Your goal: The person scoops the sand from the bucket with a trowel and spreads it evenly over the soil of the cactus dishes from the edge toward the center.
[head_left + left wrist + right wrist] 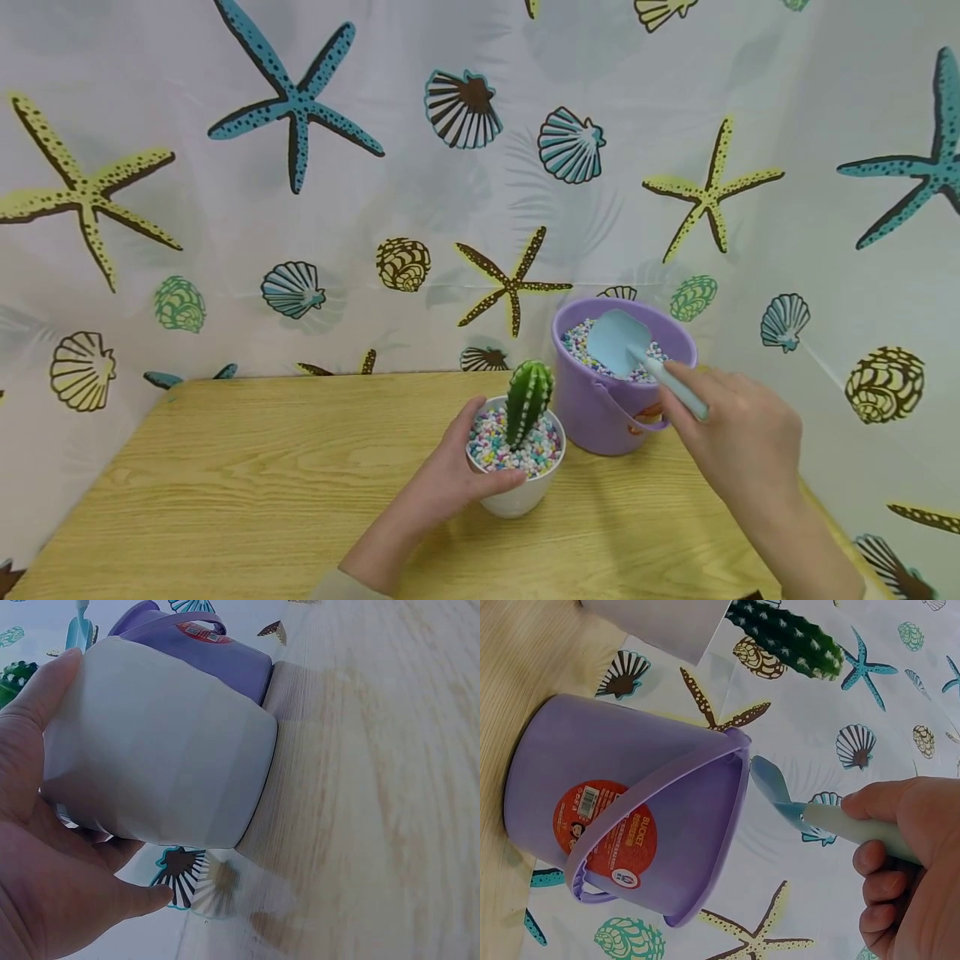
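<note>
A white pot stands on the wooden table, filled with coloured pebbles around a green cactus. My left hand grips the pot by its side. To its right stands a purple bucket with more pebbles inside. My right hand holds a light blue scoop by its handle, the blade above the bucket's opening.
A curtain printed with starfish and shells closes off the back and right sides right behind the table. The bucket's handle hangs down its front over a red label. Bare wood lies to the left of the pot.
</note>
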{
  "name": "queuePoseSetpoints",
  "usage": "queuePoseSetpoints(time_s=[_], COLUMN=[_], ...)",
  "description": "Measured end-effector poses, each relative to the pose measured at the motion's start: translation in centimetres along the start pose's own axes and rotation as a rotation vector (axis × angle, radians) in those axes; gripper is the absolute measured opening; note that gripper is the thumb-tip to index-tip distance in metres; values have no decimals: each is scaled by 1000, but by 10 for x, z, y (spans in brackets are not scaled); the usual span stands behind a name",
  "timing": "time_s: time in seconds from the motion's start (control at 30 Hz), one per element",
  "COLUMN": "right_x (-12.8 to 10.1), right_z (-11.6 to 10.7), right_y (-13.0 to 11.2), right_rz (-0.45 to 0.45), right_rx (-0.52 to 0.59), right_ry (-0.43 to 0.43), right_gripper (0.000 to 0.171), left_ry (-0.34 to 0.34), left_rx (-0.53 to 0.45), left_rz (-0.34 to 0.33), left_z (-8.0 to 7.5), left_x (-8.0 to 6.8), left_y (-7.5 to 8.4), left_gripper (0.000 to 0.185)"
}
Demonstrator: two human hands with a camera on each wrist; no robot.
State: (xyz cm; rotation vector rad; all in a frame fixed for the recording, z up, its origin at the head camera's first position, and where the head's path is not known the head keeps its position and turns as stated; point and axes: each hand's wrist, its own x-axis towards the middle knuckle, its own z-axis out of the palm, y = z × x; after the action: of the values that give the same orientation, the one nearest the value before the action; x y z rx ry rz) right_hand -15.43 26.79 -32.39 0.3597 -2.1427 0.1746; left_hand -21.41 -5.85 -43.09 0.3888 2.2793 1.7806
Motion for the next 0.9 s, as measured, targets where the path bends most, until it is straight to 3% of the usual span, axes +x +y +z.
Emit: queuePoseSetpoints(time_s=[0.9], right_x=[8], right_z=[10], right_y=[48], right_rz=[212], right_rx=[-22], right_ry=[-193], right_gripper=[32], left_ry=[-17], left_rx=[-6], left_rz=[39], left_z=[-1], left_x=[0], left_y=[-2], left_gripper=[120])
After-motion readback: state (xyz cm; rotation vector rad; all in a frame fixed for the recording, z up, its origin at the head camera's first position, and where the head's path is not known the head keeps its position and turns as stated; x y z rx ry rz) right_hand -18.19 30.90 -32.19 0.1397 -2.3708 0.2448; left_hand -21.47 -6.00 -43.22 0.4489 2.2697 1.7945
